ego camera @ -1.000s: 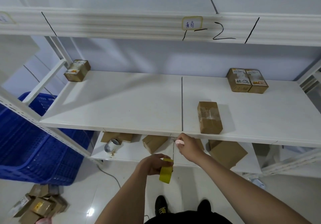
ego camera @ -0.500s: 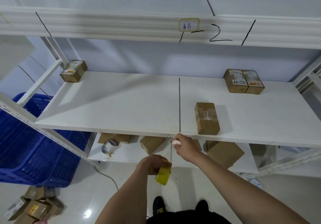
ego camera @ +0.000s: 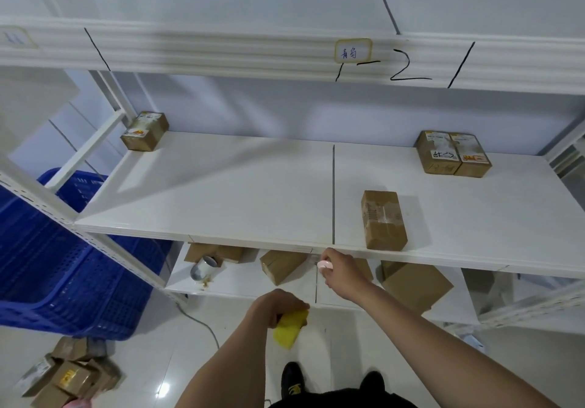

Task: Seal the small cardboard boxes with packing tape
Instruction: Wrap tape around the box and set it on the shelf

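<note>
My left hand (ego camera: 276, 307) grips a yellow roll of packing tape (ego camera: 289, 329) below the front edge of the white shelf (ego camera: 221, 192). My right hand (ego camera: 340, 269) holds a small pink cutter (ego camera: 325, 264) right at that edge, with a thin strip of tape stretched down from it toward the roll. A small cardboard box (ego camera: 383, 220), taped across its top, lies on the shelf just above and to the right of my right hand.
A pair of labelled boxes (ego camera: 452, 153) sits at the shelf's back right and one box (ego camera: 145, 131) at the back left. Several boxes and a silver tape roll (ego camera: 204, 269) lie on the lower shelf. A blue crate (ego camera: 53, 268) and a heap of boxes (ego camera: 68, 376) are on the floor at the left.
My left hand has drawn the yellow roll slightly down and away from the shelf edge, tilting it. My right hand stays at the edge with the cutter.
</note>
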`<state>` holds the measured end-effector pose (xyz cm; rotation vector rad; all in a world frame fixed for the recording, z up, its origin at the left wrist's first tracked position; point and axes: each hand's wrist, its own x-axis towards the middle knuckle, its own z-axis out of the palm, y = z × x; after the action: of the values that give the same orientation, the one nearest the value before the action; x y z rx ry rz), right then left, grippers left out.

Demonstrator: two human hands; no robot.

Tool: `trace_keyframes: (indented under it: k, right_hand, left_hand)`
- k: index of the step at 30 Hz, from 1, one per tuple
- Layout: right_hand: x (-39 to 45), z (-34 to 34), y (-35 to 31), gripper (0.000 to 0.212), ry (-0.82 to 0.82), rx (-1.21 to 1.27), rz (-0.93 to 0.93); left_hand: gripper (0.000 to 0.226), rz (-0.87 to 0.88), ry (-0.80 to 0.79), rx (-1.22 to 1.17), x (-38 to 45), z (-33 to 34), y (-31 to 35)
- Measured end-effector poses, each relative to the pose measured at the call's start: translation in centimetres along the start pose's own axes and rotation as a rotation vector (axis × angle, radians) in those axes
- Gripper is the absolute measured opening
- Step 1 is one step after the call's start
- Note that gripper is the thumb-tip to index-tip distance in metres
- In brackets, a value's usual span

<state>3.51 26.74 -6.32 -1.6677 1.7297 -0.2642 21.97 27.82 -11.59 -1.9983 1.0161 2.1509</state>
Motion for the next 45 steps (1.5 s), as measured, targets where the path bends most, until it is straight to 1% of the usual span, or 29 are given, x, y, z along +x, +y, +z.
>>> trace_keyframes:
  k: [1,4,5,8,11,13,15,17,21,25,29,32,34,36,41,45]
  right_hand:
    - [0.0,0.1,0.0,0.007,0.001,0.005,-0.001]
    - [-0.3,0.6,-0.3,0.006,-0.027,0.046,0.006]
    - [-0.3,0.7,-0.3,0.006,-0.03,0.05,0.004]
    - [-0.3,0.8,-0.7,0.005,-0.04,0.057,-0.009]
    - [-0.5,0.9,-0.8,0.005,-0.041,0.061,-0.012]
    - [-0.6,1.1,-0.8,0.008,-0.033,0.075,-0.006]
    - [-0.8,1.4,-0.6,0.017,-0.031,0.088,0.007]
    - [-1.0,1.9,-0.2,0.021,-0.027,0.086,0.003]
    - [-1.4,2.7,0.1,0.015,-0.012,0.051,-0.016]
    - [-1.4,3.5,-0.1,0.026,-0.054,0.008,-0.029]
    - [-1.5,4.0,-0.6,0.03,-0.063,-0.071,-0.057]
    - [-1.5,4.3,-0.9,0.024,-0.072,-0.099,-0.057]
    - [-1.5,4.5,-1.1,0.022,-0.085,-0.112,-0.067]
    - [-1.4,4.6,-1.1,0.026,-0.094,-0.135,-0.072]
    - [-1.1,4.9,-0.9,0.026,-0.108,-0.194,-0.075]
    - [-0.9,5.2,-1.1,0.022,-0.109,-0.257,-0.081]
  left_hand:
    - [0.025,0.022,0.011,-0.021,0.1,0.0,0.2]
    - [0.043,0.06,0.013,-0.056,0.2,-0.2,0.1]
    - [0.045,0.059,0.025,-0.058,0.1,-0.2,0.0]
    - [0.039,0.031,0.062,-0.093,0.1,-0.4,-0.6]
    - [0.028,0.05,0.089,-0.132,-0.2,-0.1,-0.8]
    - [0.022,0.073,0.127,-0.121,-0.3,0.0,-1.0]
    - [0.02,0.081,0.141,-0.109,-0.4,0.2,-1.1]
    - [0.02,0.082,0.145,-0.116,-0.4,0.2,-1.1]
    - [0.02,0.068,0.146,-0.148,-0.5,0.1,-1.1]
    - [0.022,0.049,0.139,-0.195,-0.8,-0.1,-1.0]
    - [0.022,0.04,0.132,-0.202,-0.9,-0.3,-0.9]
    - [0.023,0.034,0.122,-0.207,-0.9,-0.3,-1.0]
    - [0.03,0.028,0.121,-0.205,-0.7,-0.4,-1.1]
    - [0.036,0.029,0.113,-0.209,-0.7,-0.5,-1.1]
    - [0.034,0.048,0.098,-0.254,-1.1,-0.6,-1.0]
    - [0.035,0.037,0.098,-0.253,-0.8,-0.6,-1.0]
